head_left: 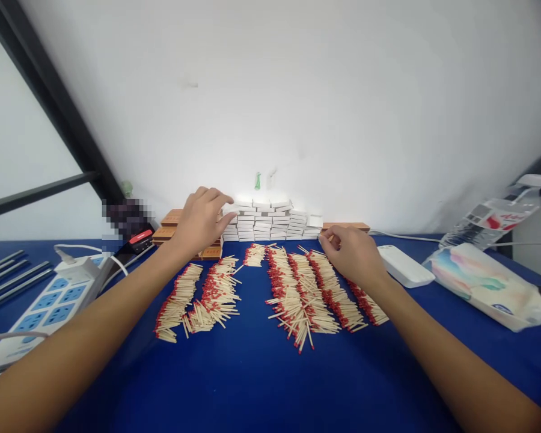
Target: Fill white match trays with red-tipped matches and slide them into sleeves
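Rows of red-tipped matches (297, 288) lie spread on the blue table (252, 385). At the back against the wall stands a stack of white inner matchbox trays (270, 221), flanked by orange matchbox sleeves (169, 225) on the left and more orange sleeves (345, 227) on the right. My left hand (201, 219) reaches to the left end of the white stack, fingers curled on a white tray at its top. My right hand (351, 252) rests by the far end of the right match rows, fingers curled in a pinch; what they hold is hidden.
A white power strip (40, 310) with cables lies at the left, metal rods (9, 273) beyond it. A white flat device (404, 266) and a tissue pack (487, 285) lie at the right. A dark metal frame (49, 102) runs along the left wall.
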Available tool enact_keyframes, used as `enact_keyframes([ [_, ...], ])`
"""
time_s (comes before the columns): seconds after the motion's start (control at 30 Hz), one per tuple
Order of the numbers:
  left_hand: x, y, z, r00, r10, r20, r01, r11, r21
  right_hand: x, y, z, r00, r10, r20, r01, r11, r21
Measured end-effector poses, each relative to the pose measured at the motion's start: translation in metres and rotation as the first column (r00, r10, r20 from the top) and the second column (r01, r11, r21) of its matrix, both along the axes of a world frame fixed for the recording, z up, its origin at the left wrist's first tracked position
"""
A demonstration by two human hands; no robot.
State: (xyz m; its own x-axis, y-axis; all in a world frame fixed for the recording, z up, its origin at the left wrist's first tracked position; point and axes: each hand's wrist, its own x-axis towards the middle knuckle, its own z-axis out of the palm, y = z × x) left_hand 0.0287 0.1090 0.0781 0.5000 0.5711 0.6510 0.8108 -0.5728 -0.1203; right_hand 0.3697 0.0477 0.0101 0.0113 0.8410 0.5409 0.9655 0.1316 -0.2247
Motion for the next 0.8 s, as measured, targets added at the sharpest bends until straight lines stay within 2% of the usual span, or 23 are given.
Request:
enact_keyframes([
  [0.1,0.020,0.024,0.006,1.000,-0.014,-0.023,0.013,1.000,-0.006,0.001,0.001,0.001,1.000,-0.007,0.019,0.007,1.000,0.009],
  [0.2,0.031,0.040,0.005,0.999,-0.003,-0.032,0.002,1.000,-0.022,0.005,0.002,0.002,0.999,-0.022,0.028,0.022,1.000,0.014],
  [0.53,0.032,0.057,0.007,0.997,-0.025,-0.078,0.019,0.997,-0.079,0.009,0.003,0.000,0.999,-0.036,0.025,0.035,0.999,0.023],
  [0.67,0.030,0.052,0.013,0.999,-0.023,-0.048,0.019,0.997,-0.077,0.008,0.001,0.003,0.999,-0.047,0.022,0.047,0.999,0.022],
  [0.73,0.026,0.040,0.017,0.999,-0.028,-0.028,0.026,0.997,-0.068,0.013,0.000,0.007,0.997,-0.074,0.007,0.074,0.997,0.024],
  [0.8,0.022,0.017,0.017,0.998,-0.052,-0.023,0.050,0.997,-0.060,0.023,0.001,0.010,0.994,-0.113,-0.010,0.113,0.993,0.025],
])
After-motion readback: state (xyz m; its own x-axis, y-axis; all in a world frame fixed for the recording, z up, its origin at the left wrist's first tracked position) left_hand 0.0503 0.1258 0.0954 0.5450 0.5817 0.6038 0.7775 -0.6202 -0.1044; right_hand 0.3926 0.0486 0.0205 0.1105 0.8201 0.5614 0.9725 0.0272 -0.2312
